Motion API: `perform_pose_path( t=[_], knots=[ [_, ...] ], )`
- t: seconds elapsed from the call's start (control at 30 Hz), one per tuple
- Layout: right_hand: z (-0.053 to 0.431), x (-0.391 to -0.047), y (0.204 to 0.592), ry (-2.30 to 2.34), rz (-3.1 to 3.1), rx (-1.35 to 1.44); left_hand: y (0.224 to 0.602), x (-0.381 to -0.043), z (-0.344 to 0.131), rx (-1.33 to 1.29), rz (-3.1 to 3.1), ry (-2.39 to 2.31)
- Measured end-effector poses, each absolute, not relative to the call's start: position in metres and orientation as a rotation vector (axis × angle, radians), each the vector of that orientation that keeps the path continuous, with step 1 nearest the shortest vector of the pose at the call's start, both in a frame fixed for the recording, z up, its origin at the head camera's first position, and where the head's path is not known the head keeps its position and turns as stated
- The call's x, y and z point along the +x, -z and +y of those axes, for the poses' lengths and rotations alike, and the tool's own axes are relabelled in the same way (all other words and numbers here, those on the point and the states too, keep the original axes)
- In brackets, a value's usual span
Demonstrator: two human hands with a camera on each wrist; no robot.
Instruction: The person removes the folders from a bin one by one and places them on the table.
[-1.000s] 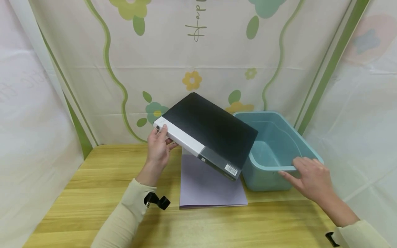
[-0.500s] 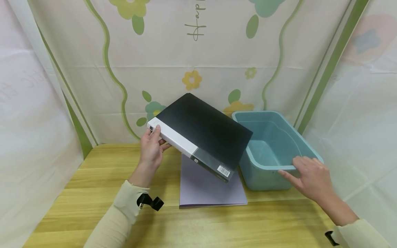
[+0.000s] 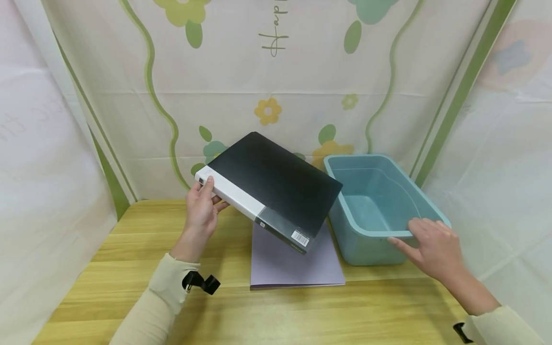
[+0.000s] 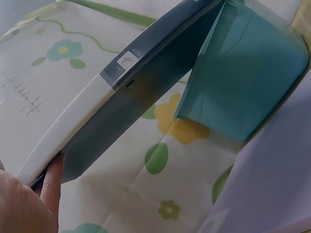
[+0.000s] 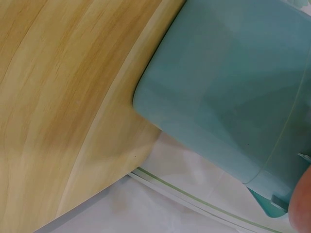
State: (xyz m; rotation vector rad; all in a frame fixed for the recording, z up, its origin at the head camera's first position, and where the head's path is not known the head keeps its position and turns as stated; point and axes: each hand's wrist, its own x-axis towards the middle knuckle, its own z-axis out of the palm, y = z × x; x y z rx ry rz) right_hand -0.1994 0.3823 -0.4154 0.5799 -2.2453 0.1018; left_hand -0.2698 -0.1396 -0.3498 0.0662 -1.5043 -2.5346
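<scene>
My left hand point(image 3: 201, 210) pinches a black folder point(image 3: 276, 177) by the upper left end of its white-and-grey spine, thumb on top and fingers beneath. The folder is tilted in the air, its barcode corner lowest, above a purple folder point(image 3: 297, 266) lying on the table. In the left wrist view the underside of the black folder point(image 4: 131, 107) shows, with a finger point(image 4: 52, 189) against it. On the right, my right hand point(image 3: 435, 247) grips the near rim of a blue plastic bin point(image 3: 375, 249), thumb outside and fingers over the edge. The bin's visible inside holds nothing.
The wooden table point(image 3: 129, 287) ends at a floral curtain point(image 3: 302, 72) behind, with more curtain on both sides. The bin stands close to the right-hand curtain, beside the purple folder. In the right wrist view the table's edge point(image 5: 92, 196) passes near the bin.
My left hand has shifted left and slightly down with the black folder, which has drawn away from the bin. My right hand stays on the bin's rim.
</scene>
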Motion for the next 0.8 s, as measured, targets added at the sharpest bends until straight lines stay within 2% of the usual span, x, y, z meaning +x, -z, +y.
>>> perform_pose_path(
  t=[0.8],
  knots=[
    [0.381,-0.199,0.415,-0.121,-2.245,0.574,0.352,-0.265,-0.172,0.103,-1.489,2.525]
  ],
)
